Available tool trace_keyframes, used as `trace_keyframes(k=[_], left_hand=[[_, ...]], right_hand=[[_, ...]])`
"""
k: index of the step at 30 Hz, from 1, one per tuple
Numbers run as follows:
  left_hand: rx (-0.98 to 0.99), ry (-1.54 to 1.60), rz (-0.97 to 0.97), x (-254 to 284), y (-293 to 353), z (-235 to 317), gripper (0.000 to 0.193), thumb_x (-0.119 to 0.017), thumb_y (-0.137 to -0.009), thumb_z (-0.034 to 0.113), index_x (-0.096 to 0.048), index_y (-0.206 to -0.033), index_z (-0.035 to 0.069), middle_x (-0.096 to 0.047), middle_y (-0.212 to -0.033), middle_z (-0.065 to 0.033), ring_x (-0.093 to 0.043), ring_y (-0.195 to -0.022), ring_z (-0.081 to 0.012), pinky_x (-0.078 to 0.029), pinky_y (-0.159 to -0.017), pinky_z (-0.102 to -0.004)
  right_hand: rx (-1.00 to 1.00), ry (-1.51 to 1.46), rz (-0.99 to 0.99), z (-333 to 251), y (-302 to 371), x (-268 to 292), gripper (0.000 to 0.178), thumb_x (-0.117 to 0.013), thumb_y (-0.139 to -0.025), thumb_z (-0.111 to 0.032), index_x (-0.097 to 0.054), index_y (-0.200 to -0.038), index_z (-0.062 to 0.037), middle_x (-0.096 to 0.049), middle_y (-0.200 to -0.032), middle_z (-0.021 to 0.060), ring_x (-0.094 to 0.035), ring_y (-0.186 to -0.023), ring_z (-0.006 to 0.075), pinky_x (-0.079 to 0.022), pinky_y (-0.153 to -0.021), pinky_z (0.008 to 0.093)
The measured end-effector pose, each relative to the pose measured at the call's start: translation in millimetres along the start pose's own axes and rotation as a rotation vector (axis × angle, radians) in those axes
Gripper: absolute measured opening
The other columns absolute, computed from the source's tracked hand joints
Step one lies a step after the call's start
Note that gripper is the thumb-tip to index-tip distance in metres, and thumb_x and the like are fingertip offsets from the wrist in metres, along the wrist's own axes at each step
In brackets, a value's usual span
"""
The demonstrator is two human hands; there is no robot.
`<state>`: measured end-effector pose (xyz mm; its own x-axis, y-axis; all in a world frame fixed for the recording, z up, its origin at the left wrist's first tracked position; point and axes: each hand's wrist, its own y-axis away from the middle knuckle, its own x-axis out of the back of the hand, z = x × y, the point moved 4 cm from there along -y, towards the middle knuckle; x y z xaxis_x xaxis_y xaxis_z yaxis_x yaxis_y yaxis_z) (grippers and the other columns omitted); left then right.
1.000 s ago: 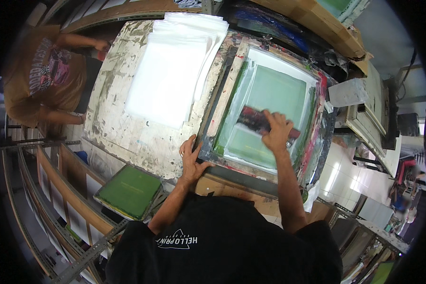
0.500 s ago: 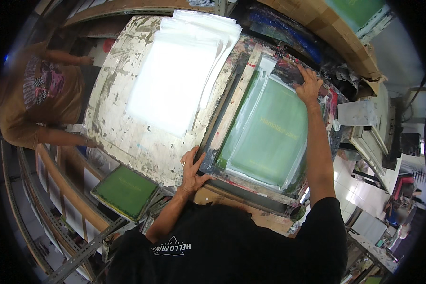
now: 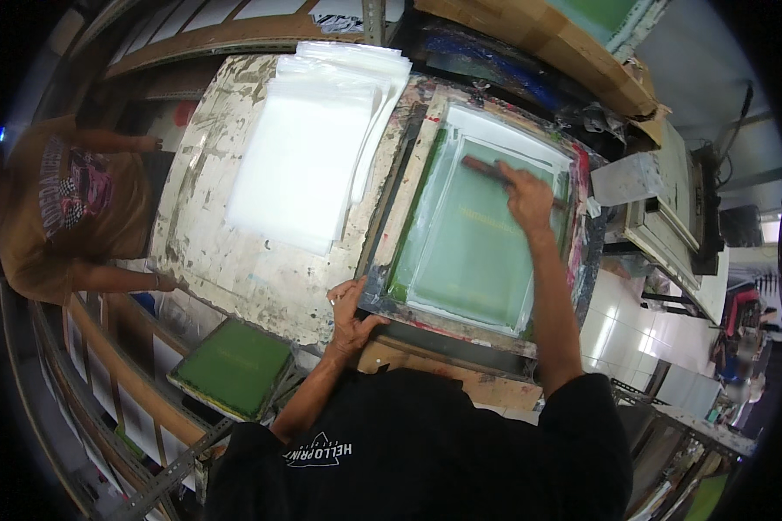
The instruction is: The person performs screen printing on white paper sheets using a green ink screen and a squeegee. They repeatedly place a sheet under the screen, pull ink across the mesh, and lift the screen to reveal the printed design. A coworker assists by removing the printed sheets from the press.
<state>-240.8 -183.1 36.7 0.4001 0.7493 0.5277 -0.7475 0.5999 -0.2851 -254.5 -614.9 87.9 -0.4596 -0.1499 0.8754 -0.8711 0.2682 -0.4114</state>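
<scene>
while the left hand [image 3: 349,319] spreads against the green wood-framed screen [image 3: 473,260] at near left, the right hand [image 3: 527,198] grips the dark-red bar-shaped squeegee [image 3: 481,167] over its far half

The head view comes from the left of two fisheye cameras side by side on the person's head. It looks steeply down, upright and unmirrored, past the black shirt [image 3: 443,451] along the lower edge to the left hand [image 3: 348,321], right hand [image 3: 530,200] and surface [image 3: 202,165], all near. Its wide field reaches a co-worker [image 3: 100,208] at left and tiled floor [image 3: 613,323] at right.
</scene>
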Motion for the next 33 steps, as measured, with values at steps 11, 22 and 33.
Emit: trace_keyframes(k=[11, 22, 33], left_hand=[[-0.052, 0.147, 0.313, 32.7, -50.9, 78.7, 0.078, -0.09, -0.071, 0.033, -0.061, -0.129, -0.009, -0.058, -0.13, -0.0184, -0.05, -0.118, -0.0297, -0.038, -0.105, -0.0437], [-0.02, 0.433, 0.35, -62.6, -260.6, 74.9, 0.038, -0.074, -0.091, 0.019, -0.062, -0.121, 0.0, -0.066, -0.106, -0.0108, -0.06, -0.106, -0.0265, -0.044, -0.097, -0.0401], [0.089, -0.174, 0.068, -185.0, -266.3, -11.4, 0.021, -0.083, -0.08, 0.021, -0.077, -0.097, 0.01, -0.072, -0.104, -0.0131, -0.068, -0.093, -0.0318, -0.053, -0.078, -0.0479]], right_hand=[[-0.065, -0.056, -0.06, -195.0, 84.2, 188.1, 0.059, -0.081, -0.066, -0.027, -0.072, -0.124, -0.0219, -0.057, -0.075, 0.0061, -0.06, -0.068, 0.0279, -0.046, -0.064, 0.0436], [0.018, 0.006, 0.118, -137.8, -98.4, 308.5, 0.053, -0.085, -0.077, -0.037, -0.075, -0.119, -0.0084, -0.076, -0.098, 0.0162, -0.074, -0.087, 0.027, -0.055, -0.083, 0.0375], [-0.135, -0.172, 0.02, -123.6, -144.5, 323.4, 0.044, -0.083, -0.077, -0.036, -0.079, -0.104, -0.0019, -0.077, -0.089, 0.0169, -0.072, -0.078, 0.0254, -0.054, -0.075, 0.0337]])
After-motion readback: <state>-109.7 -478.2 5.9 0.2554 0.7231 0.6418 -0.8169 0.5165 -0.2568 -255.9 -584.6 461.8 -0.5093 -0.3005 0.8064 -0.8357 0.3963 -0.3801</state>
